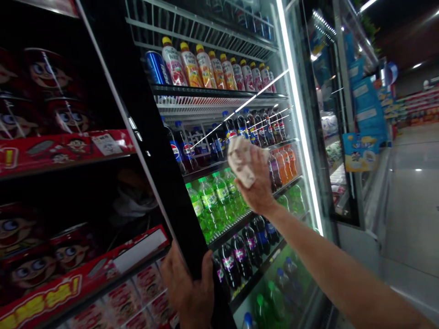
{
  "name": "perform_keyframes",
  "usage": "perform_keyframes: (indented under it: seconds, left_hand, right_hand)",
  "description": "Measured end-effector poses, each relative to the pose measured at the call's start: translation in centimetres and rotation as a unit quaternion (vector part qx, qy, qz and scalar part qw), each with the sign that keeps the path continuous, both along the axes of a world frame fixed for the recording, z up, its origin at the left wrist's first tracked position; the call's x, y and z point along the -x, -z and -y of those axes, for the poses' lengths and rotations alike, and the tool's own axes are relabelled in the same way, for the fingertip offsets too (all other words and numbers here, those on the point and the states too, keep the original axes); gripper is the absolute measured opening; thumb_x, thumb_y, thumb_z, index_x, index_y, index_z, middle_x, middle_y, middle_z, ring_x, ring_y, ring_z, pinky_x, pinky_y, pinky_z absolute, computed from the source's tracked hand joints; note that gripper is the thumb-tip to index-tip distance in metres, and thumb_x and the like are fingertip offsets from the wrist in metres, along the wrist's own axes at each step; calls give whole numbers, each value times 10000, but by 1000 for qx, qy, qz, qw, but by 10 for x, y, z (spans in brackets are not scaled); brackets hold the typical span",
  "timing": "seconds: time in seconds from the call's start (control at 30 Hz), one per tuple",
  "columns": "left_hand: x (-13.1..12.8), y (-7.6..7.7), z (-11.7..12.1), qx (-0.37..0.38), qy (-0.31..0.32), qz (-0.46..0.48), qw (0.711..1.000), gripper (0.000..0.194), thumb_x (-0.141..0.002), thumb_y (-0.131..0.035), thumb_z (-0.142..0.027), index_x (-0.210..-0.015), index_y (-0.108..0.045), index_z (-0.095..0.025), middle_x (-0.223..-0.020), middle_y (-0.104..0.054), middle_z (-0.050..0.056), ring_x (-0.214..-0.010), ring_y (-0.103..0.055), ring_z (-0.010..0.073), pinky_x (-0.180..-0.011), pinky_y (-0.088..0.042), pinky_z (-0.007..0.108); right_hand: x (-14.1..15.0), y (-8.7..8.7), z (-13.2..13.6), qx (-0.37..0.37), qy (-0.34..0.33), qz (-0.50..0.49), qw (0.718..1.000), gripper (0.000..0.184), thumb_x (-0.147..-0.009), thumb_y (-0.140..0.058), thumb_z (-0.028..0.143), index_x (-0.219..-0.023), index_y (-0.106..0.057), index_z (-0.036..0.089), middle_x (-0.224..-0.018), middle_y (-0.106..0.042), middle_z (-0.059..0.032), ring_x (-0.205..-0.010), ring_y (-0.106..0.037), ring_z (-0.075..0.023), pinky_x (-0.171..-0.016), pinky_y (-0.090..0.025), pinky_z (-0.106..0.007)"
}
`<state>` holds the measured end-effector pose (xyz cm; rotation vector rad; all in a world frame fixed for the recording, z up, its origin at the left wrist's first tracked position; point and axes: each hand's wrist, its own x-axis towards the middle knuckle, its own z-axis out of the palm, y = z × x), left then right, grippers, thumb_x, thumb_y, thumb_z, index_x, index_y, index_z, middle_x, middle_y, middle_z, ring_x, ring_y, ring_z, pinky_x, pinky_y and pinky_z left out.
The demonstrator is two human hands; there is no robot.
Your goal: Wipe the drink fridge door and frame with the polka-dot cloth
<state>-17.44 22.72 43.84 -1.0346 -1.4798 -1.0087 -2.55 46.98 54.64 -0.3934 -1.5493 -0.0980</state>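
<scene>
We see the right hand (257, 183) raised in front of a drinks cooler, with its fingers closed around a crumpled white cloth (242, 160) that has brownish marks. The cloth is pressed on or very near the glass door (295, 137) of the cooler; we cannot tell if it really touches the glass. It sits at the height of the shelf with dark cola bottles (255, 125), and just above the green soda bottles (212, 201).

The left hand (190, 290) is low in the picture. Its fingers are wrapped around the black edge of the door frame (161, 160), with the thumb on the side toward the cooler and the other fingers behind the frame.

Inside the cooler, the upper shelf carries juice bottles with yellow caps (206, 66) and a blue can (156, 67). The lower shelf holds dark bottles with purple labels (240, 256). To the left of the frame stands a shelf with red cartoon packages (61, 151). To the right, a shop aisle (414, 192) with a shiny floor goes away from us.
</scene>
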Motion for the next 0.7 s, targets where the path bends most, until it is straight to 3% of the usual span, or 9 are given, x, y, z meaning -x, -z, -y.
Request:
perform_keyframes:
  seconds: [0.07,0.13,0.2,0.27,0.4,0.53,0.6,0.7]
  left_hand:
    - [1,-1,-1,-9,1,-7,1000,849,-1020,-724,-557,-1650,-475,-45,-1403,-633,281,-1275,-628,402,-1084,-545,551]
    - [4,3,-1,-12,9,-27,1000,854,-1009,-756,-498,-1660,-451,-38,-1453,-605,304,-1338,-609,422,-1123,-535,570]
    - [8,12,0,-6,22,-46,999,879,-997,-779,-441,-1684,-407,-39,-1537,-551,334,-1449,-552,457,-1186,-502,604]
    - [11,27,0,0,30,-41,999,914,-995,-777,-448,-1705,-370,-40,-1572,-526,345,-1489,-524,477,-1208,-481,621]
    - [11,55,2,2,36,0,999,942,-999,-744,-553,-1698,-387,-31,-1514,-582,334,-1410,-580,474,-1162,-492,606]
    - [13,65,5,11,23,35,999,957,-990,-700,-664,-1684,-432,-64,-1491,-609,310,-1363,-601,478,-1112,-506,619]
    - [16,66,8,27,9,39,999,986,-972,-702,-691,-1703,-412,-96,-1489,-612,290,-1349,-604,474,-1072,-527,613]
    - [21,69,12,37,-6,44,998,994,-966,-714,-664,-1734,-365,-138,-1495,-607,266,-1350,-598,463,-1051,-539,609]
  right_hand:
    - [20,2,55,-99,-23,72,992,768,-1087,-573,585,-1776,-314,369,-1877,-164,-50,-1765,-54,-365,-1439,-164,-704]
    - [33,8,97,-208,-43,132,968,741,-1053,-618,649,-1726,-418,412,-1865,-220,-41,-1764,-65,-378,-1437,-165,-701]
    - [37,15,115,-291,-49,158,942,726,-1028,-621,723,-1678,-493,427,-1833,-315,-37,-1757,-120,-373,-1441,-169,-678]
    - [34,21,107,-319,-43,157,934,751,-1012,-636,748,-1672,-497,417,-1821,-343,-37,-1754,-153,-355,-1450,-147,-657]
    - [13,27,36,-228,-16,119,966,784,-1047,-658,639,-1734,-379,386,-1861,-233,-54,-1754,-142,-365,-1446,-89,-684]
    - [-21,25,-72,-27,-18,18,999,744,-1094,-525,650,-1709,-431,241,-1813,-330,-113,-1715,-246,-340,-1459,-54,-613]
    - [-42,27,-132,73,-11,-62,995,815,-1113,-418,679,-1694,-403,108,-1766,-374,-198,-1661,-334,-305,-1452,-120,-562]
    - [-78,46,-211,201,-2,-156,967,840,-1128,-325,659,-1666,-352,14,-1668,-455,-284,-1534,-490,-276,-1363,-357,-535]
